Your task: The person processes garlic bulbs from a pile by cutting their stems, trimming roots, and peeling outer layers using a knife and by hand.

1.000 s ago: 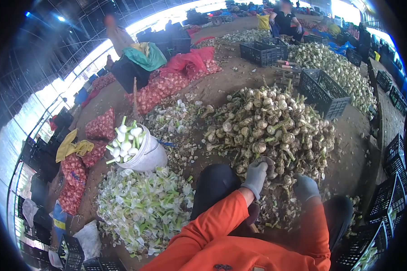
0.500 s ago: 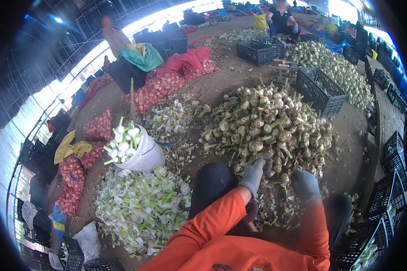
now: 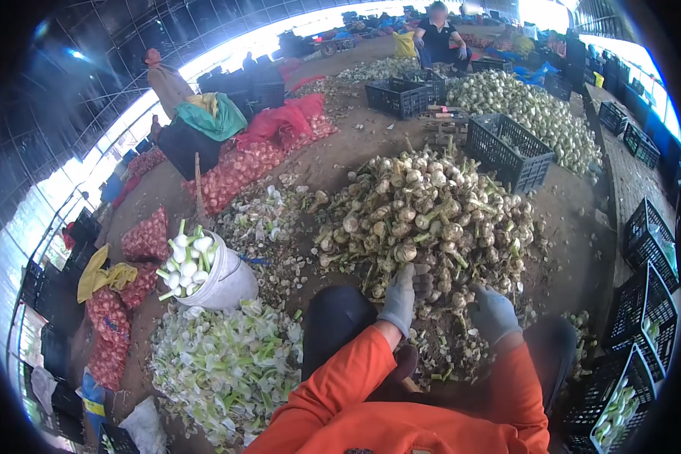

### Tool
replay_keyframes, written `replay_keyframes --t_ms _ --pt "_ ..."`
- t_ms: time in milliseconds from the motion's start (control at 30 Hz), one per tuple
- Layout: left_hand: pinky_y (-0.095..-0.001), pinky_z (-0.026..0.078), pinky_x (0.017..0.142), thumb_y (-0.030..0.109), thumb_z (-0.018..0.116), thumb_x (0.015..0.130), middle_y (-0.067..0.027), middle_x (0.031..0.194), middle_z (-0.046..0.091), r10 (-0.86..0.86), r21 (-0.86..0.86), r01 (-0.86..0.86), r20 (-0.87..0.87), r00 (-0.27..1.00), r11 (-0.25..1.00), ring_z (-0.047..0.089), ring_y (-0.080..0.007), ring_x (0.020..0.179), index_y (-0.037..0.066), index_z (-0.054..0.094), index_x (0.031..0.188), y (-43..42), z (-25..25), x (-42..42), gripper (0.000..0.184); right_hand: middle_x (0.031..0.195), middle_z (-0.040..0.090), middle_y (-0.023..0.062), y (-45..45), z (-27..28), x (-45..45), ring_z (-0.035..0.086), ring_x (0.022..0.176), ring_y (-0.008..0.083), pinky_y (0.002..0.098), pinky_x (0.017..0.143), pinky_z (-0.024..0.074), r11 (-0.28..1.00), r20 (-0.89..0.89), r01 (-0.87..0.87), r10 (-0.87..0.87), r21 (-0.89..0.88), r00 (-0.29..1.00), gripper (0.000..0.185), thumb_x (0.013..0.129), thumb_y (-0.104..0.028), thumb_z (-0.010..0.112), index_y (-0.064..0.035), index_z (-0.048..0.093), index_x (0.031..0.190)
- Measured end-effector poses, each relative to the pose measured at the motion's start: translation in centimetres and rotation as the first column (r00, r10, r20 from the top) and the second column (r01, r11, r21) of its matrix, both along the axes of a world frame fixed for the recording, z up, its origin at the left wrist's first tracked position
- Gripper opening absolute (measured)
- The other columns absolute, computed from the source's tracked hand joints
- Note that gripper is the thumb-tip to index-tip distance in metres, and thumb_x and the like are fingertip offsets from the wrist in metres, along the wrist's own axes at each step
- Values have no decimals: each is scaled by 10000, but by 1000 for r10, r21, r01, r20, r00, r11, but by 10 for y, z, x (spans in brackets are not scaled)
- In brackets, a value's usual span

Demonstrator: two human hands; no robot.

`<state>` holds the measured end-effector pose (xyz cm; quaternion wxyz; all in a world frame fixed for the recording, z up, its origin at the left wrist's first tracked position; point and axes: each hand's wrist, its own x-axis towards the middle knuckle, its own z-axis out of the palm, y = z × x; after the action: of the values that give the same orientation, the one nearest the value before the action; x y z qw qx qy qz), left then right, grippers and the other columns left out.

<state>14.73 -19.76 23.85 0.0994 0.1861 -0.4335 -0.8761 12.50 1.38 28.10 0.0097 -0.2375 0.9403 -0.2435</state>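
Garlic point(image 3: 427, 208): heaped at twelve o'clock of left hand point(image 3: 402, 296) (spread) and right hand point(image 3: 495, 315) (grip unclear), likely for reach.

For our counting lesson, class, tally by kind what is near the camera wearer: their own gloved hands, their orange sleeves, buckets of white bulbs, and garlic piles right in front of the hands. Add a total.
Gloved hands: 2 (left hand, right hand)
Orange sleeves: 2 (left sleeve, right sleeve)
Buckets: 1 (white bucket)
Garlic piles: 1 (unpeeled garlic pile)
Total: 6
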Motion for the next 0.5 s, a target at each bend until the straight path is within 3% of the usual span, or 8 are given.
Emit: replay_keyframes --t_ms 67,133,233,300,367,433,467,500 --pt "-286 543 674 316 480 986 -55 876 689 17 -71 -18 -4 1000 997 650 -142 737 40 654 1049 -1 -11 -2 333 997 647 184 2 -8 -5 619 913 397 477 787 496 998 -67 6 -10 -61 998 252 869 -194 594 -76 619 1091" --pt "-284 542 684 216 472 972 -52 884 685 82 -168 -78 19 996 983 646 -136 748 46 660 1041 5 14 11 263 972 648 184 2 -10 -8 614 910 401 481 772 489 999 -13 18 -19 -47 1000 207 870 -189 595 -69 627 1036" --pt "-280 538 688 78 466 925 -40 895 678 -12 -22 10 -104 995 1000 637 -123 758 58 666 1030 -10 -42 -13 227 922 649 179 0 1 -6 610 897 405 485 746 481 999 47 21 -22 29 999 153 868 -182 600 -63 630 959" --pt "-274 536 682 29 475 908 -35 896 676 -7 -344 -89 -267 964 935 631 -116 754 61 665 1028 -11 -58 -16 227 933 648 175 -2 14 -4 607 907 402 478 751 483 999 22 -22 21 45 1000 142 859 -165 610 -65 632 958" --pt "-268 533 676 6 490 899 -32 895 674 -21 -375 -98 -299 954 922 623 -109 744 62 664 1026 -11 -63 -14 222 993 644 172 -2 21 -5 606 937 396 462 780 492 994 -61 -106 107 14 992 176 843 -135 626 -72 636 1007" --pt "-262 531 669 9 511 899 -28 892 671 -23 -130 -4 -206 978 992 615 -102 729 63 663 1024 -4 -11 5 205 1075 625 169 -7 13 -6 599 981 388 443 822 497 994 -182 -22 2 -108 983 260 817 -100 647 -76 625 1075" --pt "-261 530 667 21 520 904 -27 888 669 -19 -125 0 -151 988 992 612 -101 726 63 662 1025 -1 1 8 192 1116 616 167 -9 9 -7 595 1003 384 434 842 499 985 -237 9 -51 -173 970 307 805 -83 657 -78 620 1109" --pt "-261 530 664 33 529 909 -25 885 667 -12 -122 0 -97 995 993 609 -99 723 64 661 1027 1 10 10 180 1204 580 165 -10 9 -9 579 1055 383 428 901 487 989 -150 39 -60 -141 987 424 777 -49 671 -76 587 1192"
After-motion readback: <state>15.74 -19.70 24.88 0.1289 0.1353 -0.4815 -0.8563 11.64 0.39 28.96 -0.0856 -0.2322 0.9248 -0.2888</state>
